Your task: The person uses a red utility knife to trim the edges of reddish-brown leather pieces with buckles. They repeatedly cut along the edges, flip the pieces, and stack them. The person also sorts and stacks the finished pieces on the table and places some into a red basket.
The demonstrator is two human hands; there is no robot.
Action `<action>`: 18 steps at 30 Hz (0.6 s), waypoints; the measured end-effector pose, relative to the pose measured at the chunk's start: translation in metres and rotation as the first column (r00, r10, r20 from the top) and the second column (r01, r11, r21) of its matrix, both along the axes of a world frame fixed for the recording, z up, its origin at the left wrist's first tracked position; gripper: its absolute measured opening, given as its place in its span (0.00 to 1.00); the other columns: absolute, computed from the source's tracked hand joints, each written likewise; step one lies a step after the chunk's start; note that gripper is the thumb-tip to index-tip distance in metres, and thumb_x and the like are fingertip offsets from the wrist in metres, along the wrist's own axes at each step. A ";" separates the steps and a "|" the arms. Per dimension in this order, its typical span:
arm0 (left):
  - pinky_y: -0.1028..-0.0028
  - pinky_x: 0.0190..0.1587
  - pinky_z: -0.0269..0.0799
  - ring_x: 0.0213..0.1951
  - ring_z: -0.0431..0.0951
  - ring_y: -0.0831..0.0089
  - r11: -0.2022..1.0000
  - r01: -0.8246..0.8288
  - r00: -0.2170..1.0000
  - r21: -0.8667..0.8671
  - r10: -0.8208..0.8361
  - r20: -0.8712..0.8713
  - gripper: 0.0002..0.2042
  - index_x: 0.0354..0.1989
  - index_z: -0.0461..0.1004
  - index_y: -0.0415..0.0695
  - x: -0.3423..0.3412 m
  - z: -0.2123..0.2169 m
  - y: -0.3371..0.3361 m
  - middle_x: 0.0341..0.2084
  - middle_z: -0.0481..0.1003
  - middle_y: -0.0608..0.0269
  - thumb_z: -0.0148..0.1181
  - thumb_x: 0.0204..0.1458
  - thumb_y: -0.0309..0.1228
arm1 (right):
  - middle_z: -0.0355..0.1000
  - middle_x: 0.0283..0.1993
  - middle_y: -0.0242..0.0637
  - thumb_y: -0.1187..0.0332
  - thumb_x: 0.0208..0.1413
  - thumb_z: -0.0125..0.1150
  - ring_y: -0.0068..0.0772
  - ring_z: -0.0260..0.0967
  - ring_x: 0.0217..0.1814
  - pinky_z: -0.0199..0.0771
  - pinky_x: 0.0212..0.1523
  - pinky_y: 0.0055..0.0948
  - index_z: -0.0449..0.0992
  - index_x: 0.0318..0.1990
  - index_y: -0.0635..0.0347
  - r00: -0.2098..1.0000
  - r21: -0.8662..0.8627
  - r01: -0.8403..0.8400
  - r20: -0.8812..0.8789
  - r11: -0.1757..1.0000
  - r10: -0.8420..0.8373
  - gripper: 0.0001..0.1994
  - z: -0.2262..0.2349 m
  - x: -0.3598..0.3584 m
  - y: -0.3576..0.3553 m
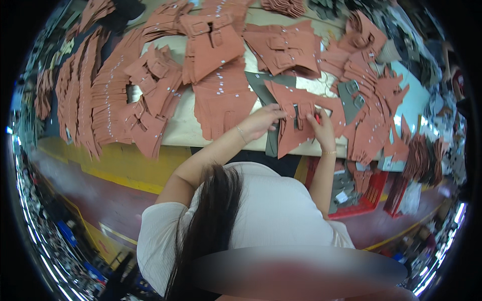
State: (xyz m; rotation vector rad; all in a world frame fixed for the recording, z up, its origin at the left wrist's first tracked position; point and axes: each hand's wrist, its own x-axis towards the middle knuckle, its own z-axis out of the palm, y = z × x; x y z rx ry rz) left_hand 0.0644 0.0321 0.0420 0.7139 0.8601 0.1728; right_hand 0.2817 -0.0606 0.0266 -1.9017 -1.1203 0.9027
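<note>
Coral piece with two buckled straps (296,128) sits at the near edge of the tabletop (182,118), right of its middle, tip close to that edge. Left hand (264,121) at the piece's left side, fingers close together; can't tell if they pinch it or only rest on it. Right hand (324,129) narrow, curled over the straps, seems to grip a small red item (317,118); too small to tell what.

Risks, my guess: piece could slide off the near edge if pulled toward the body, since little tabletop lies in front of it. It overlaps a grey-green piece (271,143) whose end reaches past the near edge, so a tug on one may drag the other. If the red item is sharp or marks, a slip could spoil a strap. A sleeve or forearm could also knock the coral stack (225,113) just left, as the left arm passes near it.

Surface: pale tabletop, heavily loaded. Fanned coral strips (108,100) run along its left end, more buckled pieces toward the far edge, spread coral parts (364,128) and grey-green buckled straps (354,98) toward the right end. Below the near edge, a yellow panel (130,163) on the left, a red crate (369,195) on the right. Room: reddish floor (110,189) with yellow lines, cluttered and blurry toward the rim, bright lights along both sides
</note>
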 end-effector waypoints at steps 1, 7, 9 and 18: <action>0.68 0.47 0.64 0.49 0.66 0.72 0.999 0.005 1.000 0.050 -0.004 -0.019 0.24 0.56 0.62 0.43 0.002 0.001 -0.003 0.44 0.70 0.64 0.59 0.54 0.41 | 0.73 0.40 0.42 0.63 0.54 0.63 0.28 0.69 0.39 0.69 0.42 0.29 0.72 0.44 0.70 0.996 0.037 0.009 -0.091 0.999 -0.006 0.18 -0.005 0.002 -0.002; 0.69 0.50 0.69 0.47 0.70 0.66 0.894 -0.006 0.997 0.448 0.038 -0.063 0.30 0.56 0.55 0.32 0.024 -0.010 -0.020 0.45 0.67 0.50 0.64 0.51 0.34 | 0.72 0.37 0.39 0.63 0.53 0.66 0.25 0.67 0.35 0.70 0.38 0.26 0.70 0.42 0.69 0.998 0.047 0.050 0.045 0.998 -0.052 0.18 -0.003 0.007 -0.003; 0.69 0.48 0.70 0.45 0.70 0.67 0.904 -0.089 0.995 0.418 0.101 -0.008 0.29 0.53 0.56 0.33 0.033 -0.014 -0.023 0.43 0.67 0.50 0.65 0.49 0.34 | 0.72 0.35 0.35 0.64 0.51 0.68 0.23 0.66 0.35 0.69 0.38 0.25 0.71 0.41 0.68 0.996 -0.015 0.087 0.028 0.996 -0.087 0.18 0.005 0.006 -0.003; 0.76 0.46 0.70 0.45 0.70 0.75 0.926 -0.242 0.956 0.290 0.177 0.232 0.18 0.50 0.57 0.36 0.049 0.023 -0.027 0.42 0.67 0.57 0.55 0.54 0.28 | 0.67 0.29 0.24 0.68 0.55 0.63 0.09 0.58 0.21 0.52 0.15 0.13 0.69 0.45 0.62 0.924 -0.097 0.200 -0.313 0.975 -0.221 0.14 0.072 0.014 -0.023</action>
